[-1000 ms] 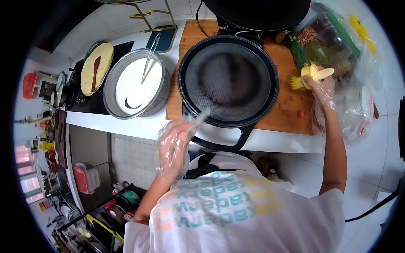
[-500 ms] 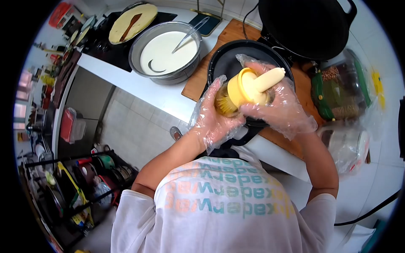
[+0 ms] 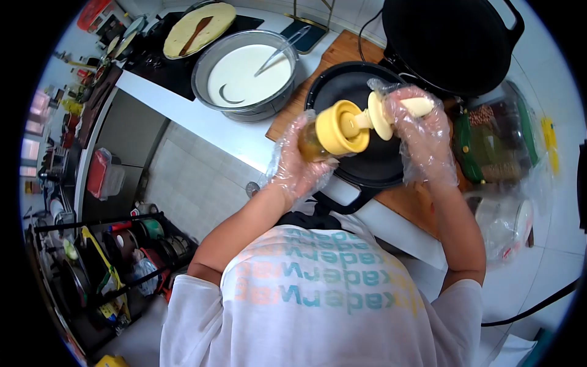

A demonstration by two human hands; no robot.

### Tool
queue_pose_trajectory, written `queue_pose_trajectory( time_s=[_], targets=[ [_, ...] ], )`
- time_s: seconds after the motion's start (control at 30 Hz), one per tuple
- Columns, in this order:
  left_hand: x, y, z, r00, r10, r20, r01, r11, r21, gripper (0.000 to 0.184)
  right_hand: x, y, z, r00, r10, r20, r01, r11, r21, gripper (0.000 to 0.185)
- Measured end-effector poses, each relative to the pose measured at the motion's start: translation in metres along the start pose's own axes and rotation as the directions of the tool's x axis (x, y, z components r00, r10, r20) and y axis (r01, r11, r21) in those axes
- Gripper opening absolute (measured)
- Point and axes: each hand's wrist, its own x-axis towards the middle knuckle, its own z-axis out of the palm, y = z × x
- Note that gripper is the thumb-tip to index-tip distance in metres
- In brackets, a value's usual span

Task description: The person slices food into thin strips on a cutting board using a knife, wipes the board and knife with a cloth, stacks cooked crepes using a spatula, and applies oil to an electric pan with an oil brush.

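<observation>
In clear plastic gloves, both my hands work over a black round pan (image 3: pixel 380 162). My left hand (image 3: pixel 293 166) is wrapped round an oil bottle (image 3: pixel 341 129) with a yellow collar, tilted with its mouth to the right. Amber liquid shows in the bottle's clear lower part. My right hand (image 3: pixel 423 131) is closed on the cream handle of an oil brush (image 3: pixel 380 116). The brush's stopper is apart from the collar, while its lower end still sits in the bottle's mouth. Its bristles are hidden inside.
A metal pot of white batter (image 3: pixel 251 73) with a ladle (image 3: pixel 281 52) stands left of the pan. Beyond it, pancakes (image 3: pixel 199 27) lie under a wooden spatula (image 3: pixel 197 35). A raised black lid (image 3: pixel 446 43) is behind the pan, on a wooden board (image 3: pixel 335 56). Bagged grains (image 3: pixel 492 137) lie right.
My right hand has moved right with the brush, drawing its stopper out of the bottle's collar. My left hand has shifted slightly left with the bottle.
</observation>
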Motion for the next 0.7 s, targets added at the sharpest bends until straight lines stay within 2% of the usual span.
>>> queue_pose_trajectory(
  time_s=[0.03, 0.07, 0.13, 0.23, 0.3, 0.33, 0.4, 0.43, 0.47, 0.5, 0.53, 0.57, 0.6, 0.63, 0.7],
  targets=[
    [0.000, 0.001, 0.001, 1.000, -0.016, -0.001, 0.016, 1.000, -0.013, 0.055, 0.000, -0.003, -0.003, 1.000, 0.015, -0.017, -0.016, 1.000, -0.015, 0.017],
    [-0.005, 0.001, 0.013, 0.995, 0.050, -0.091, -0.049, 0.999, 0.013, 0.056, 0.000, -0.001, -0.005, 0.999, -0.008, -0.053, 0.010, 0.999, 0.046, 0.016],
    [0.000, 0.000, 0.010, 0.993, 0.037, -0.108, -0.036, 0.999, 0.015, 0.057, 0.001, 0.005, -0.008, 0.990, -0.054, -0.129, 0.075, 0.984, 0.164, 0.014],
    [0.003, 0.001, 0.008, 0.990, 0.052, -0.128, -0.049, 0.999, 0.021, 0.059, 0.009, 0.016, -0.025, 0.959, -0.015, -0.283, 0.042, 0.995, 0.090, 0.016],
    [0.006, 0.001, 0.011, 0.978, 0.060, -0.202, -0.062, 0.998, -0.004, 0.061, 0.010, 0.015, -0.036, 0.953, 0.022, -0.302, 0.023, 0.989, 0.146, 0.019],
    [0.011, 0.002, -0.002, 0.991, 0.022, -0.133, -0.029, 0.998, -0.053, 0.054, 0.013, 0.020, -0.043, 0.951, 0.055, -0.306, 0.001, 0.984, 0.179, 0.019],
    [0.011, 0.005, 0.000, 0.982, 0.062, -0.180, -0.077, 0.994, -0.081, 0.052, 0.023, 0.039, -0.058, 0.943, 0.098, -0.319, -0.040, 0.982, 0.185, 0.019],
    [0.012, 0.007, -0.003, 0.978, 0.074, -0.194, -0.094, 0.991, -0.092, 0.050, 0.029, 0.052, -0.058, 0.904, 0.101, -0.415, -0.046, 0.989, 0.140, 0.017],
    [0.014, 0.008, -0.009, 0.978, 0.096, -0.185, -0.103, 0.994, -0.026, 0.063, 0.037, 0.076, -0.065, 0.920, 0.071, -0.386, -0.042, 0.996, 0.084, 0.018],
    [0.010, 0.011, -0.008, 0.978, 0.106, -0.180, -0.110, 0.994, -0.010, 0.061, 0.045, 0.103, -0.075, 0.935, 0.041, -0.353, -0.034, 0.999, 0.027, 0.019],
    [0.006, 0.013, -0.004, 0.964, 0.126, -0.233, -0.133, 0.991, -0.014, 0.060, 0.051, 0.126, -0.084, 0.938, -0.041, -0.345, -0.020, 0.985, -0.173, 0.021],
    [0.003, 0.015, -0.002, 0.946, 0.150, -0.286, -0.162, 0.987, -0.017, 0.059, 0.055, 0.138, -0.086, 0.941, -0.122, -0.316, -0.002, 0.931, -0.366, 0.025],
    [0.000, 0.019, -0.013, 0.972, 0.097, -0.216, -0.110, 0.993, -0.046, 0.057, 0.059, 0.149, -0.085, 0.911, -0.272, -0.311, 0.079, 0.854, -0.515, 0.019],
    [-0.005, 0.024, -0.014, 0.966, 0.125, -0.228, -0.148, 0.985, -0.089, 0.056, 0.076, 0.200, -0.089, 0.909, -0.223, -0.352, 0.042, 0.889, -0.455, 0.018],
    [-0.013, 0.028, -0.018, 0.970, 0.130, -0.207, -0.152, 0.984, -0.097, 0.054, 0.086, 0.226, -0.079, 0.942, -0.291, -0.170, 0.089, 0.701, -0.708, 0.019]
  ],
)
